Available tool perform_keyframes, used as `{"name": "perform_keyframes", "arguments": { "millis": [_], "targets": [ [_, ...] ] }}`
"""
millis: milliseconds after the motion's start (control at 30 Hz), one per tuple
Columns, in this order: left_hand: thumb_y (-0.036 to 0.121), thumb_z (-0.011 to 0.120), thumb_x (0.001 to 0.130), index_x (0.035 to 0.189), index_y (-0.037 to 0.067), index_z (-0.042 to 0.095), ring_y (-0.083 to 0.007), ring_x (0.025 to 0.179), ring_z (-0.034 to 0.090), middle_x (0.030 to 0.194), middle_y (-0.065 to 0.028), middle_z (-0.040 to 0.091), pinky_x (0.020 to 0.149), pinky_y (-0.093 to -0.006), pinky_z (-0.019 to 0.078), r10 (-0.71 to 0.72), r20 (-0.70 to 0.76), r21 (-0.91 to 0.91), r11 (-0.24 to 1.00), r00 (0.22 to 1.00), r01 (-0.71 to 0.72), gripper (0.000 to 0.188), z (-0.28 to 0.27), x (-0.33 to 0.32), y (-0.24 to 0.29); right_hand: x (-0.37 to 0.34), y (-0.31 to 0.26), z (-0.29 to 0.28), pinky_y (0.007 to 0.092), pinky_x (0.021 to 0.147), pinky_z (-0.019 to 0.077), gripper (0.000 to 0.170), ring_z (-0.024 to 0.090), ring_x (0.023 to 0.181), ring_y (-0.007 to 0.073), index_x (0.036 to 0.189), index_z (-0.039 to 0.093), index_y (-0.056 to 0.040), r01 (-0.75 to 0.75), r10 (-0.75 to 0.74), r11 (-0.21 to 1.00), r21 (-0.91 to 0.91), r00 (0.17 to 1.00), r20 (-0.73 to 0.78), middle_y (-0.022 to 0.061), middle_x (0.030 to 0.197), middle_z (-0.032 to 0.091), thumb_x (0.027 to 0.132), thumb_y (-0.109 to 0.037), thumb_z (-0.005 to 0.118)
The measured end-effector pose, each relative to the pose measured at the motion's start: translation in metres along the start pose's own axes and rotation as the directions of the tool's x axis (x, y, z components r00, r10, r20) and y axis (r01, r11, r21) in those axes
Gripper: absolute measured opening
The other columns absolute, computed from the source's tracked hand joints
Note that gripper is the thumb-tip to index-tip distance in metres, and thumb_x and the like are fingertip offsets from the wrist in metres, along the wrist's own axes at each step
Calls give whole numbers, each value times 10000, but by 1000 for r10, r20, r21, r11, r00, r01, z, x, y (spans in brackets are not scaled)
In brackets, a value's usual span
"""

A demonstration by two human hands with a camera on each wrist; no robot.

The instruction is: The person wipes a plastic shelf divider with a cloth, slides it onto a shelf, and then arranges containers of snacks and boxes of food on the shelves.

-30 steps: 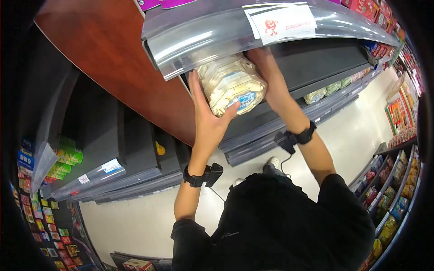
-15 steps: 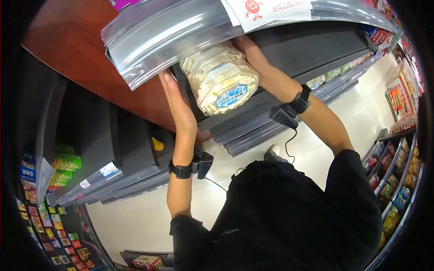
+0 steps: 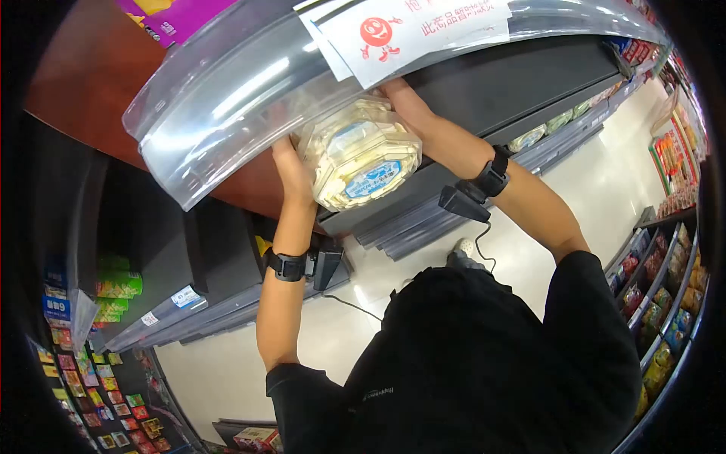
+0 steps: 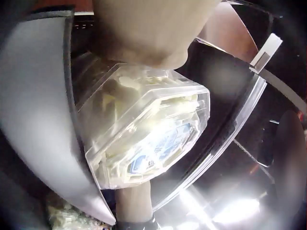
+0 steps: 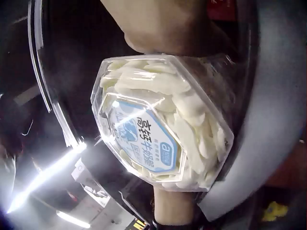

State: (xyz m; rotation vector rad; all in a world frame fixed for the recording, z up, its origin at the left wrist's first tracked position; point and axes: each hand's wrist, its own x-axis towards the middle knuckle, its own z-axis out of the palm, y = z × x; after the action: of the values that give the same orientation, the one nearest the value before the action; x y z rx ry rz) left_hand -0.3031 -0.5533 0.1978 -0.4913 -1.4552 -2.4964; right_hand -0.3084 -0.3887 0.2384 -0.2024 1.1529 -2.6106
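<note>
A clear octagonal plastic tub [image 3: 355, 155] full of pale flat pieces juts tilted from a dark shelf, partly under a clear plastic strip [image 3: 219, 98]. The right wrist view shows its blue label [image 5: 144, 139] with Chinese characters. My left hand [image 3: 291, 170] lies along the tub's left side, its fingers pointing up and blurred behind the strip. On the opposite side my right hand [image 3: 412, 113] rests close against the tub, fingertips hidden. Both wrist views show the tub [image 4: 153, 96] between the two hands.
Paper notices [image 3: 401, 38] hang on the strip above the tub. A reddish-brown panel [image 3: 83, 76] stands at upper left, with more dark shelves [image 3: 159, 265] below it. Lower shelves hold bagged goods [image 3: 527, 140]. Racks of packets [image 3: 662, 303] stand at right.
The left thumb has come off the tub's end, and that hand has straightened along its side. The tub and both hands now appear further left, and the strip covers more of the left fingers.
</note>
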Motion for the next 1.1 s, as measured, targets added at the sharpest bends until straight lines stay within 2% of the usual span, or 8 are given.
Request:
{"name": "perform_keyframes", "arguments": {
  "millis": [133, 200, 533, 867, 933, 1033, 1067, 1100],
  "targets": [
    [-65, 473, 837, 1344, -32, 280, -271, 1181, 437, 1343, -188, 376, 986, -372, 379, -175, -90, -295, 945, 981, 141, 544, 10, 2, 11, 3, -1, 0, 314, 805, 482, 438, 582, 898, 163, 1116, 544, -69, -25, 23, 999, -35, 999, -47, 63, 1026, 604, 892, -442, 491],
    [-85, 495, 819, 1334, -45, 286, -269, 1178, 438, 1336, -186, 382, 986, -367, 379, -3, -90, 25, 1000, 996, 5, 557, 4, 1, 2, 4, -4, 1, 321, 798, 486, 432, 586, 891, 167, 1118, 543, -74, -21, 19, 997, -67, 999, -40, 67, 1016, 606, 894, -439, 487],
    [-47, 534, 824, 1313, -61, 298, -241, 1152, 450, 1306, -188, 402, 959, -350, 399, 264, -36, 434, 873, 964, -223, 543, 0, 3, -4, 20, -9, -2, 340, 810, 490, 440, 588, 920, 205, 1209, 460, -62, 19, -26, 998, -58, 992, -126, 115, 1075, 572, 923, -394, 425],
    [5, 579, 813, 1293, -81, 312, -238, 1127, 470, 1271, -181, 435, 963, -357, 382, 313, 74, 491, 815, 947, -308, 556, -1, 7, -7, 28, 0, -2, 356, 743, 495, 382, 600, 827, 202, 1133, 519, -67, -13, 23, 998, 55, 983, -180, 113, 1003, 596, 919, -375, 450],
    [-17, 588, 795, 1297, -78, 309, -254, 1137, 464, 1278, -165, 434, 965, -363, 381, 251, -35, 386, 896, 967, -218, 576, -7, 10, -8, 32, 1, -7, 351, 786, 470, 392, 587, 866, 202, 1135, 521, -64, 30, -42, 998, -54, 969, -242, 106, 994, 601, 916, -384, 458],
    [134, 534, 862, 1329, -49, 279, -274, 1176, 439, 1323, -146, 399, 970, -383, 374, 206, -70, 424, 892, 976, -157, 563, -14, -12, 14, -10, 2, -41, 365, 982, 305, 557, 439, 1151, 221, 1292, 394, -57, 353, -418, 899, -260, 870, -263, 138, 1215, 499, 925, -475, 371],
    [330, 371, 931, 1380, -2, 217, -292, 1240, 376, 1372, -137, 353, 1012, -396, 323, 106, -302, 91, 993, 947, -82, 579, 21, -37, 37, -45, 2, -31, 370, 1042, 231, 611, 360, 1247, 228, 1345, 333, -59, 467, -574, 806, -364, 769, -281, 148, 1302, 437, 927, -505, 333],
    [375, 286, 941, 1395, 19, 192, -287, 1274, 325, 1395, -143, 316, 1035, -397, 280, 179, -276, 199, 972, 944, -126, 584, 42, -50, 38, -64, 13, -22, 370, 1057, 207, 587, 315, 1279, 232, 1363, 309, -74, 470, -599, 779, -415, 753, -272, 147, 1348, 383, 938, -480, 318]
  ]
}}
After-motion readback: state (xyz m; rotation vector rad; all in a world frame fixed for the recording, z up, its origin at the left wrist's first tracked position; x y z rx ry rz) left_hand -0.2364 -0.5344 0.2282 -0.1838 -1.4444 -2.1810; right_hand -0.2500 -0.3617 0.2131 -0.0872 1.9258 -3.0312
